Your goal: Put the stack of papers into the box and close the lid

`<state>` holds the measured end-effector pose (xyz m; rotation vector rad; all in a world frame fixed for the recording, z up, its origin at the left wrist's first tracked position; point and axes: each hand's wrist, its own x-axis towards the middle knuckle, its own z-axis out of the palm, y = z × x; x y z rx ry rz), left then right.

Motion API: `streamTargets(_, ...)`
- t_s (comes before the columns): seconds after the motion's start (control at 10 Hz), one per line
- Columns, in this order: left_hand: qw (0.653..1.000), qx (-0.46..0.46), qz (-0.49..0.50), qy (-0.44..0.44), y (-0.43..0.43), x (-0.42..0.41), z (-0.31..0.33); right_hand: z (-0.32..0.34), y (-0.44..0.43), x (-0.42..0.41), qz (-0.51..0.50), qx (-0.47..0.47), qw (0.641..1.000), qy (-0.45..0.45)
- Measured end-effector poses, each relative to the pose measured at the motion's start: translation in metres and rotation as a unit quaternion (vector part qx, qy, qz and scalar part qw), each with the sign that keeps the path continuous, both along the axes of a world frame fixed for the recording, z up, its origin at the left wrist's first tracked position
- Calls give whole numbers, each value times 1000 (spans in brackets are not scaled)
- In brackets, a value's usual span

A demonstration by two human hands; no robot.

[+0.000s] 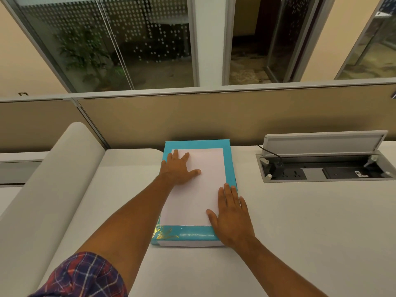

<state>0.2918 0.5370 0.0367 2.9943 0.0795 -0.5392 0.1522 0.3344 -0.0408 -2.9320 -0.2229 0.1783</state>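
A flat turquoise box (194, 233) with a gold pattern at its near left corner lies on the white desk. A white stack of papers (199, 189) rests on top of the box, inside its turquoise border. My left hand (179, 169) lies flat, fingers spread, on the far left part of the papers. My right hand (231, 213) lies flat on the near right corner, over the paper edge and the box rim. Whether the box is lidded under the papers I cannot tell.
The white desk (300, 221) stretches right and toward me. An open cable and socket tray (325, 168) with a raised flap and a black plug sits at the back right. A beige partition (214, 118) stands behind the box. A curved white panel (53, 189) runs along the left.
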Motion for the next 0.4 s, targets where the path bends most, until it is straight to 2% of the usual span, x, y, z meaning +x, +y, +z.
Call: streamTargets(0.4, 996, 45, -62, -44, -20, -87, 20, 27, -32, -11, 6, -38, 999, 17)
